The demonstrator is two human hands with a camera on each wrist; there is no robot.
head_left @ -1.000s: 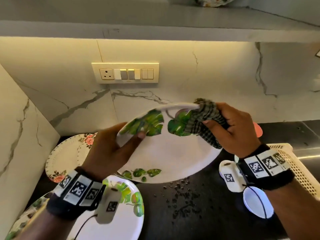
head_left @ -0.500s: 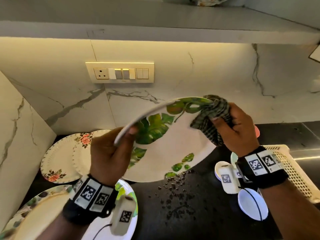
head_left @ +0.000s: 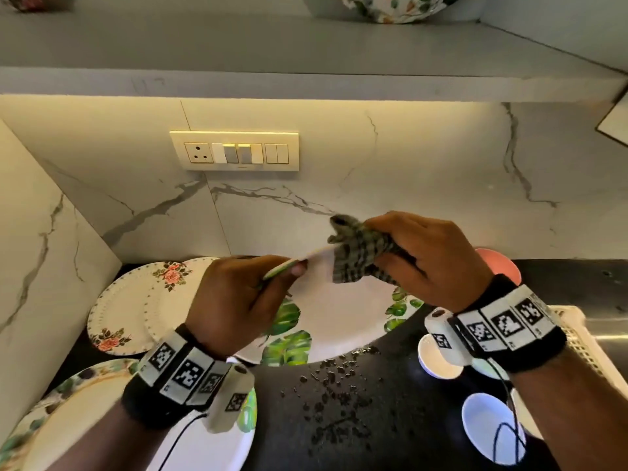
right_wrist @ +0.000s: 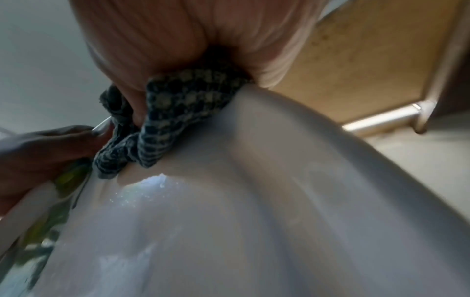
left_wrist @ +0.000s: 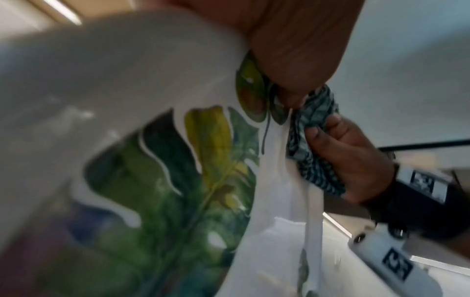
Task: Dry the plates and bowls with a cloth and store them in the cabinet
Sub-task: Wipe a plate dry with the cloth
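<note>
A white plate with green leaf prints [head_left: 339,317] is held over the black counter, its far rim raised. My left hand [head_left: 272,278] pinches that rim at its left end, thumb on top. My right hand [head_left: 401,248] grips a bunched dark checked cloth [head_left: 356,253] and presses it over the far rim, close to the left thumb. In the left wrist view the leaf plate [left_wrist: 190,180] fills the frame, with the cloth [left_wrist: 312,140] folded over its edge. The right wrist view shows the cloth [right_wrist: 183,112] against the plate's wet white underside [right_wrist: 229,221].
Two floral plates [head_left: 136,300] lean at the back left. Another leaf plate [head_left: 221,443] lies under my left wrist. Two small white bowls [head_left: 489,430] and a cream basket [head_left: 577,338] sit on the right. Water drops [head_left: 333,385] dot the counter. A shelf [head_left: 306,56] overhead carries a patterned dish [head_left: 390,8].
The plate has turned in my hands and now shows nearly edge-on at its far rim. The cloth has slid left along the rim, closer to my left thumb.
</note>
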